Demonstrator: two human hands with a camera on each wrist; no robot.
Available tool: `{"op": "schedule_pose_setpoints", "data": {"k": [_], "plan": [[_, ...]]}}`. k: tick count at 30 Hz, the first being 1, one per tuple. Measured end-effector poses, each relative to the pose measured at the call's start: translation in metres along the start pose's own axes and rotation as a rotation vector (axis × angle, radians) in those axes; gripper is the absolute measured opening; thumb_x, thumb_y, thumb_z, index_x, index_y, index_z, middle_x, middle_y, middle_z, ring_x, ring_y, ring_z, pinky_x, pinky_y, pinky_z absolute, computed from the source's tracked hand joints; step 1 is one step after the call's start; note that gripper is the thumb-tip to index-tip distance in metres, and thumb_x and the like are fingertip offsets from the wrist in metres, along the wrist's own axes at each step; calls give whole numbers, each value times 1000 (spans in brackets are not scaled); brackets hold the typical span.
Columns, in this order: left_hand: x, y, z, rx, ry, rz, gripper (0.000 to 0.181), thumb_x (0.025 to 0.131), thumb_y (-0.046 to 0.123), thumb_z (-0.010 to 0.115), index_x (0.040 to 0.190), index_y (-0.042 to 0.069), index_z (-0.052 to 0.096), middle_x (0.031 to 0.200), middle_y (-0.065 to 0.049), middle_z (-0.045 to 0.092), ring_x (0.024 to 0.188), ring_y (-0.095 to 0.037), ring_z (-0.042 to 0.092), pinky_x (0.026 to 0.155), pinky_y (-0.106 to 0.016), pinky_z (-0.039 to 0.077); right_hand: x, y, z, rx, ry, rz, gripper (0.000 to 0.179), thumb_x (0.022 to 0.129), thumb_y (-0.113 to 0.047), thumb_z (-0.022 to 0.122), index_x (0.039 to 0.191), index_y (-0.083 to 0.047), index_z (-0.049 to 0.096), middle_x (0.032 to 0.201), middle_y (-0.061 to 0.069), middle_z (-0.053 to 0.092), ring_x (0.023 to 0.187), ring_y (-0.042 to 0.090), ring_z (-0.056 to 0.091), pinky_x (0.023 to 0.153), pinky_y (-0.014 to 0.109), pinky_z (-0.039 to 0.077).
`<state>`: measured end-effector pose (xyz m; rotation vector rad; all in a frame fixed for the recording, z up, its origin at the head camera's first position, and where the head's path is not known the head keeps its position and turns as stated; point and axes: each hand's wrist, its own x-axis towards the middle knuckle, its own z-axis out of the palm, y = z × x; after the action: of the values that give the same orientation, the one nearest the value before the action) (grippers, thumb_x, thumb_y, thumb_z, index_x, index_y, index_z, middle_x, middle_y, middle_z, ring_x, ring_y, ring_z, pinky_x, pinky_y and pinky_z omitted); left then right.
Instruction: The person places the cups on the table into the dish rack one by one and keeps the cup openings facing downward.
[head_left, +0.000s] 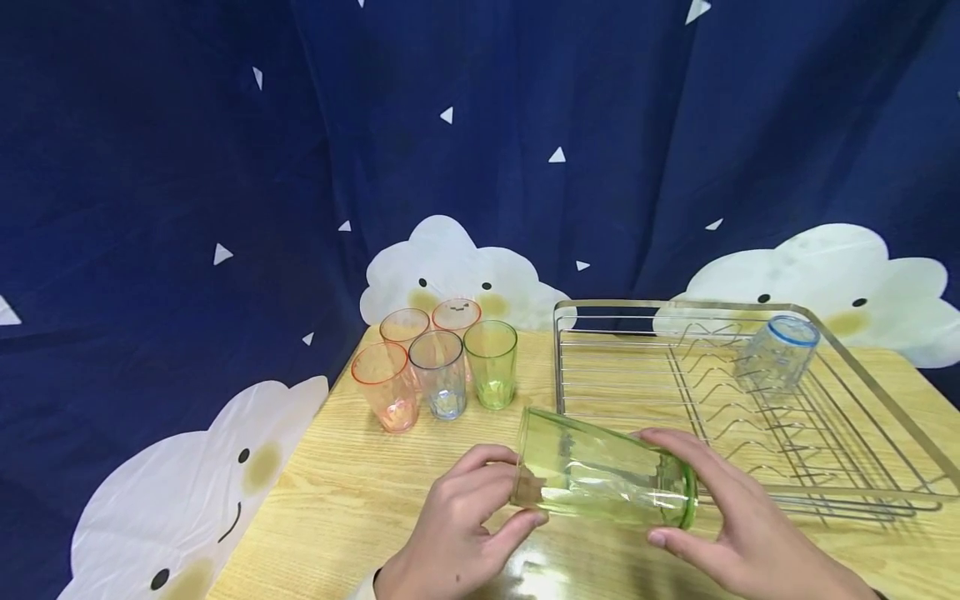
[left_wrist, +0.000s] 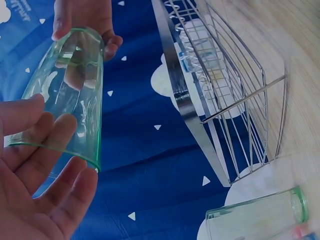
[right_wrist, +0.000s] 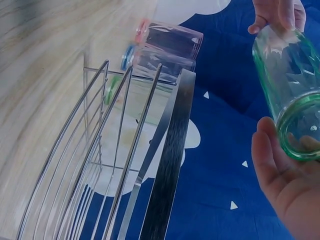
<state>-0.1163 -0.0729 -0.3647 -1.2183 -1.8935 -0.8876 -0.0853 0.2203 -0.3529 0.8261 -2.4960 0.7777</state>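
A clear green drinking glass [head_left: 600, 475] lies nearly level between my two hands above the front of the table. Its open rim points left and its thick base points right. At the rim end, my left hand [head_left: 467, 527] holds it with fingers on the far side and thumb below. My right hand [head_left: 746, 521] grips the base end between thumb and fingers. In the left wrist view, the left fingertips [left_wrist: 67, 125] show at the rim and through the wall. The right wrist view shows the green base [right_wrist: 300, 150] against the right hand.
A metal dish rack [head_left: 558, 358] stands on the right, with a blue-tinted glass [head_left: 776, 358] upside down inside. Left of it several glasses stand upright: a green one [head_left: 491, 367], a blue one [head_left: 438, 375] and reddish ones [head_left: 386, 392]. A dark blue curtain [head_left: 480, 167] hangs behind.
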Motion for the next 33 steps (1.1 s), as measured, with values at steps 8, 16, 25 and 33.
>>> {"op": "schedule_pose_setpoints", "data": {"k": [8,16,25,33], "plan": [[0,0,2,-12,-1,-9,12,80,11,79,87,13,70,87,4,74,92,-11,67,96,-23,52,0,2,-2,63,95,-100,92,62,-15,91,143,-3,48,144,-1,54,138,-5,41,110,3,27],[-3,-2,-4,-2,19,-45,9,85,8,74,94,13,72,90,3,75,95,-15,67,92,-23,54,6,8,-12,107,190,-199,77,78,-34,83,135,7,52,142,4,56,139,3,44,113,9,31],[-3,-3,-7,7,20,-65,11,96,17,65,101,12,72,94,2,76,96,-15,67,91,-23,53,10,15,-27,96,240,-183,78,81,-43,79,133,9,53,139,1,58,136,2,47,111,9,33],[-5,-4,-9,24,26,-58,12,97,17,62,102,12,72,96,1,76,98,-16,68,93,-25,54,11,15,-38,11,244,-78,87,60,-18,93,136,3,55,143,-10,54,136,-4,44,102,6,36]]}}
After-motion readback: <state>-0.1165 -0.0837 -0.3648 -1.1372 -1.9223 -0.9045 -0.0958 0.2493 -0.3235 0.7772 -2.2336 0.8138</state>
